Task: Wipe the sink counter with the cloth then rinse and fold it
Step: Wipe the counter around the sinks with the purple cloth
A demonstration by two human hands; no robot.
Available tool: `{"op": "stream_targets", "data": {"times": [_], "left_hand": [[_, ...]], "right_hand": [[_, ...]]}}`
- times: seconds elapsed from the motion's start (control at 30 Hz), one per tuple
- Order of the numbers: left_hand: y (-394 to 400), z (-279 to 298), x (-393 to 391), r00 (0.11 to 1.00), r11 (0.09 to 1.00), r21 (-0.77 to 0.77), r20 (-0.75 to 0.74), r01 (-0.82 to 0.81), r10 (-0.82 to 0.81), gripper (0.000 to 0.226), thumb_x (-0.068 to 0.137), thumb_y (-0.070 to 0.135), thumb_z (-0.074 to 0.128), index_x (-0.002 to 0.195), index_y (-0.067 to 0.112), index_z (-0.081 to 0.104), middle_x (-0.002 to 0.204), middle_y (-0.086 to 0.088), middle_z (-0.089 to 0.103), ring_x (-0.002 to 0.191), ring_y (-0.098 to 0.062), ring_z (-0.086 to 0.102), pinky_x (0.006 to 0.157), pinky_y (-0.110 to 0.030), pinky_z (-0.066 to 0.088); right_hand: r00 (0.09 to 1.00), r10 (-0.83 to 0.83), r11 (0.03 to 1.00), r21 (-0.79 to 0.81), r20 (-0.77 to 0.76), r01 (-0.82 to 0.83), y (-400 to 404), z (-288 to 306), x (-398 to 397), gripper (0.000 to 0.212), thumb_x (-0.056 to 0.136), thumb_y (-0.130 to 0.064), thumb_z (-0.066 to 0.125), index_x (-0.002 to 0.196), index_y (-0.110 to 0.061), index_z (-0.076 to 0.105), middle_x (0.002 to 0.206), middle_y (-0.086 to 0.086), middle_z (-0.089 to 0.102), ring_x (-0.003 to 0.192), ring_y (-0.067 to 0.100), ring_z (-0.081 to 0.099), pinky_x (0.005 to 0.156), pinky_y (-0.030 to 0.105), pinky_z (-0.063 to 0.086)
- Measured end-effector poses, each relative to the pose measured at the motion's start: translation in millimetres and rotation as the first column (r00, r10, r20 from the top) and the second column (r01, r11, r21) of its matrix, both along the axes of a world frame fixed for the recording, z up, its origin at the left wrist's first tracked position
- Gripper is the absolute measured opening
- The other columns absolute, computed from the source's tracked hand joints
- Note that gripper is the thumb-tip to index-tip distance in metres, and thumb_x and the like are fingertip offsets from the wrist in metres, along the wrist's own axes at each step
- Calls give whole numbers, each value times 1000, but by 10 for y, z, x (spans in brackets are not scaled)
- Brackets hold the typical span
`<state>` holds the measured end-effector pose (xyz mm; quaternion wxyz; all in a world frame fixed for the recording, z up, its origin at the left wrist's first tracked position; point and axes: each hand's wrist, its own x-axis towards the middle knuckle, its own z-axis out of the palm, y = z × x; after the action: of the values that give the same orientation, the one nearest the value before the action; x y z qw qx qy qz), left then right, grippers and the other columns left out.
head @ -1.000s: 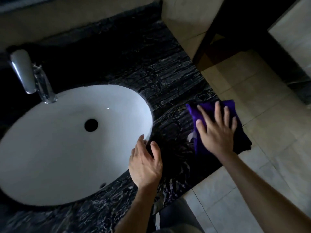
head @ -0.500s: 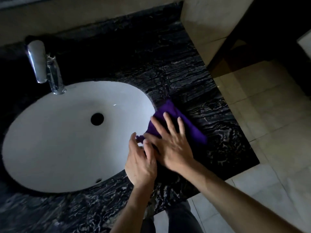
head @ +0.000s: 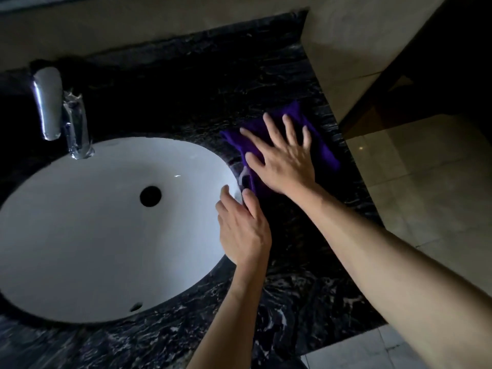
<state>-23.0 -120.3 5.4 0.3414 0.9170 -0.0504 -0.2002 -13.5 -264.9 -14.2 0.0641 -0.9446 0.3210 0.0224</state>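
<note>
A purple cloth (head: 323,153) lies flat on the black marbled counter (head: 300,283), to the right of the white oval sink (head: 93,235). My right hand (head: 285,161) presses down on the cloth with fingers spread and covers most of it. My left hand (head: 243,233) rests on the sink's right rim, fingers apart and holding nothing. Its fingertips lie just short of the cloth's near corner.
A chrome tap (head: 61,113) stands behind the sink at the back left. The counter's right edge drops to a beige tiled floor (head: 426,182). A beige wall (head: 343,43) meets the counter at the back right. The scene is dim.
My right hand has slid the cloth from beside the sink rim toward the back right of the counter. The left hand has stayed on the sink rim.
</note>
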Motion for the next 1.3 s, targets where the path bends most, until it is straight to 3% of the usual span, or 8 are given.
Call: {"op": "stream_targets", "data": {"times": [0.17,0.4,0.67,0.77,0.87,1.07,1.2,1.3], "left_hand": [[-205,-13,143,989,986,-121,-99,-118,106,62,100,54,22,153,22,30,151,-7,48,133,-29,49,104,-48,39],[-162,-20,58,999,991,-130,-12,29,-31,63,91,65,19,144,35,36,143,8,55,128,-23,53,102,-51,45],[-217,49,34,999,992,-120,-12,-37,36,63,90,63,24,145,37,41,136,6,63,120,-24,60,89,-35,40],[-203,71,43,996,986,-145,-54,-85,78,78,84,68,19,153,35,36,142,7,62,124,-26,59,102,-40,42],[-219,104,47,990,978,-171,-88,-123,109,78,86,68,20,158,36,20,149,10,56,130,-24,57,107,-42,40],[-191,144,56,975,963,-167,-103,-211,195,60,105,46,36,160,30,19,139,-10,62,122,-31,59,88,-32,34],[-259,46,136,978,973,-131,-108,-190,176,68,96,60,24,157,29,15,132,-8,65,113,-36,61,94,-46,44],[-485,-12,242,986,990,-26,-97,-142,138,61,96,55,21,142,18,36,130,-16,60,106,-43,60,87,-51,47]], "right_hand": [[999,40,999,-29,4,-40,262,12,-361,58,100,-61,28,156,-51,18,171,0,16,156,38,14,121,65,12],[996,-33,997,64,-79,39,1041,157,-1850,59,96,-60,39,153,-52,28,169,2,21,154,37,22,118,65,23],[948,-317,948,8,-10,317,-472,2,-760,61,95,-55,33,154,-47,28,170,4,15,149,44,25,110,62,37],[978,-209,977,-36,-4,209,-389,-8,-293,64,92,-57,36,154,-50,24,170,4,17,153,44,17,118,65,20],[997,77,997,-17,6,-77,-66,4,-7,64,91,-59,33,154,-54,21,171,2,13,155,43,10,121,64,10],[940,340,939,53,-19,-339,346,34,-344,55,97,-60,38,150,-56,27,171,-1,13,156,39,9,122,61,11],[986,166,985,44,10,-166,425,49,-1287,60,97,-61,40,155,-52,25,170,0,17,157,33,13,122,59,20],[993,-115,993,39,-19,115,33,79,-1471,62,95,-60,37,155,-50,25,171,2,14,156,34,14,118,60,26]]}}
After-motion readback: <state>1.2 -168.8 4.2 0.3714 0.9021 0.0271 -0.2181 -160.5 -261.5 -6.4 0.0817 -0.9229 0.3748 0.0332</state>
